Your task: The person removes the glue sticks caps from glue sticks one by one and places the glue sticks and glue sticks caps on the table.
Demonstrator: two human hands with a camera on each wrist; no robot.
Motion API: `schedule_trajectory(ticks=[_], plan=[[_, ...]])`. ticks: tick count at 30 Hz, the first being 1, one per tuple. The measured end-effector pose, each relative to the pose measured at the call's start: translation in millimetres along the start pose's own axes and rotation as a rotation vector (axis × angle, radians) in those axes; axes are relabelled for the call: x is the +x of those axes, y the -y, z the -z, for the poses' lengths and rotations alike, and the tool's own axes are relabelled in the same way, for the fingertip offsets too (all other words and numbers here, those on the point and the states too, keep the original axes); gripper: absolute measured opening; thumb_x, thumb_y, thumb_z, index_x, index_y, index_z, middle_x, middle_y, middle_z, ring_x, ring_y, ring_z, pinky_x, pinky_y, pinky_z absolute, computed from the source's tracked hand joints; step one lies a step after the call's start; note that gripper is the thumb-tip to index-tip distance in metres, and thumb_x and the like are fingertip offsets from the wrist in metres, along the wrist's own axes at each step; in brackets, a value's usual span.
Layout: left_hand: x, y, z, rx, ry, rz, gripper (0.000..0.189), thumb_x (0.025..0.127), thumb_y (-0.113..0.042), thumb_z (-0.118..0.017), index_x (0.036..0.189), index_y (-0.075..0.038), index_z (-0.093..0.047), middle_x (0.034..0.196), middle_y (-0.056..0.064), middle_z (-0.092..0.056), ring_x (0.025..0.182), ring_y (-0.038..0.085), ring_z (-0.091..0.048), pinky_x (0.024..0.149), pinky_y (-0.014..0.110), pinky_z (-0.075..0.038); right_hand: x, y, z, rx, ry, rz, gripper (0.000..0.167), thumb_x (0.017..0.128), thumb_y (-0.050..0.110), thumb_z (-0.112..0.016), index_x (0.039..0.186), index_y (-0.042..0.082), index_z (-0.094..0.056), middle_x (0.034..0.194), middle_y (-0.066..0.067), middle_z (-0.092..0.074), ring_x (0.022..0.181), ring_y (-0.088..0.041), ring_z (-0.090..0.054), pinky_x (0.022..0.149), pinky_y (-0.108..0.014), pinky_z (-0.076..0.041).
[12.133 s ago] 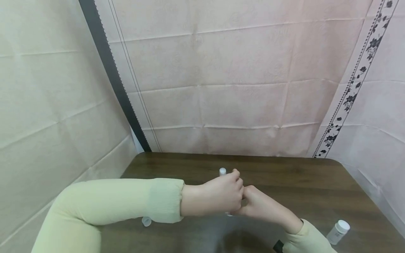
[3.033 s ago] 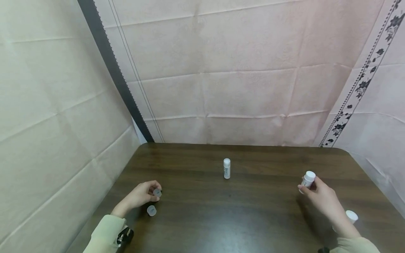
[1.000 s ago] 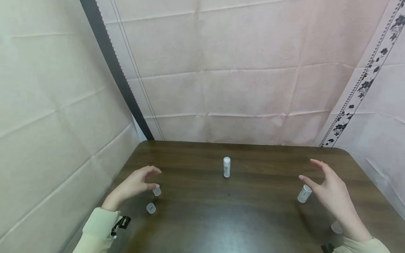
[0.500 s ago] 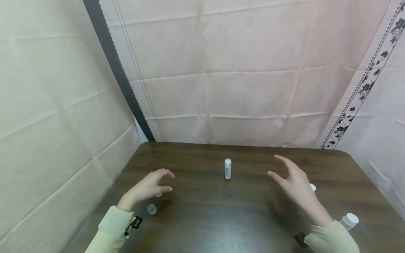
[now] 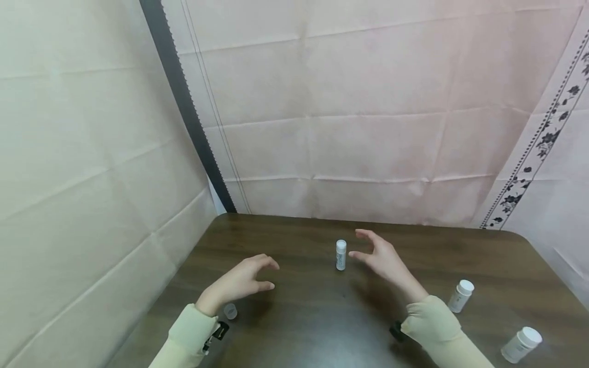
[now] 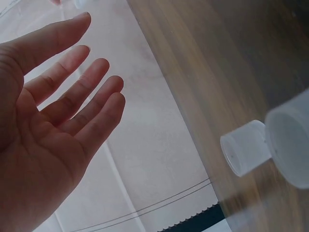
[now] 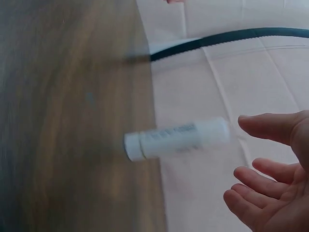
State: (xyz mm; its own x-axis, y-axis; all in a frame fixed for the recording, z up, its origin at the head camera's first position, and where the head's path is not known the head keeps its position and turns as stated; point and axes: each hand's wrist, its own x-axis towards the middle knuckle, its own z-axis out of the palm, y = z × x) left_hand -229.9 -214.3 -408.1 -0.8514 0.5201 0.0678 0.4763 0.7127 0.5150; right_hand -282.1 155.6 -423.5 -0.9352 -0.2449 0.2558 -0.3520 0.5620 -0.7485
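A slim white labelled tube (image 5: pixel 340 255) stands upright on the table in the middle of the head view. My right hand (image 5: pixel 379 259) is just to its right, thumb and fingers spread apart and not touching it. The right wrist view shows the same tube (image 7: pixel 176 139), a little blurred, in front of my right hand (image 7: pixel 273 176). My left hand (image 5: pixel 244 281) hovers over the table on the left, fingers loosely bent, holding nothing. Below it sits a small translucent cup (image 5: pixel 230 311). The left wrist view shows one translucent cup (image 6: pixel 246 147) beside a nearer one (image 6: pixel 292 140), away from my left hand (image 6: pixel 63 111).
Two white bottles with white lids stand at the right: one bottle (image 5: pixel 460 296) farther back, another bottle (image 5: pixel 521 345) nearer the front. The brown wooden table (image 5: pixel 313 327) ends at a pale cloth backdrop (image 5: pixel 368 148).
The hands were together mid-table at first. Later the left held a small cup and the right a white bottle; both let go. My right hand then moved left to the tube, my left hand rightward.
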Motion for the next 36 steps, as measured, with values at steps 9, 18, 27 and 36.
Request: schedule_trajectory(ticks=[9,18,27,36], plan=[[3.6,-5.1,-6.3,0.008,0.033,-0.013,0.032,0.092,-0.006,-0.072,0.122,-0.009,-0.064,0.120,0.005,-0.063,0.112,0.026,-0.061,0.094,0.048,-0.051,10.5,-1,-36,0.077,0.038,-0.083,0.066,0.091,0.021,-0.076,0.147,0.004,-0.046,0.145,-0.022,-0.052,0.121,-0.044,-0.057,0.097,-0.056,-0.048],[9.2,-8.2,-12.4,0.035,0.057,-0.049,0.033,0.092,-0.006,-0.072,0.124,-0.006,-0.063,0.123,0.008,-0.063,0.115,0.028,-0.061,0.096,0.042,-0.051,12.6,-16,-46,0.126,0.081,-0.144,0.059,0.093,0.019,-0.073,0.142,-0.002,-0.048,0.136,-0.023,-0.058,0.126,-0.040,-0.056,0.103,-0.056,-0.044],[9.6,-10.0,-19.0,0.032,0.080,-0.030,0.034,0.092,-0.008,-0.072,0.125,-0.006,-0.064,0.124,0.008,-0.064,0.117,0.028,-0.061,0.097,0.045,-0.050,4.0,-24,-52,0.109,0.102,-0.120,0.036,0.092,0.017,-0.075,0.121,0.001,-0.062,0.112,-0.011,-0.070,0.107,-0.030,-0.065,0.092,-0.051,-0.051],[8.7,-10.4,-25.2,0.053,0.108,-0.016,0.033,0.093,-0.009,-0.072,0.125,-0.008,-0.064,0.123,0.001,-0.063,0.115,0.022,-0.061,0.096,0.041,-0.051,-15.4,-16,-54,0.117,0.237,-0.038,0.030,0.092,0.021,-0.075,0.115,0.006,-0.063,0.105,-0.004,-0.069,0.099,-0.022,-0.065,0.086,-0.046,-0.053]])
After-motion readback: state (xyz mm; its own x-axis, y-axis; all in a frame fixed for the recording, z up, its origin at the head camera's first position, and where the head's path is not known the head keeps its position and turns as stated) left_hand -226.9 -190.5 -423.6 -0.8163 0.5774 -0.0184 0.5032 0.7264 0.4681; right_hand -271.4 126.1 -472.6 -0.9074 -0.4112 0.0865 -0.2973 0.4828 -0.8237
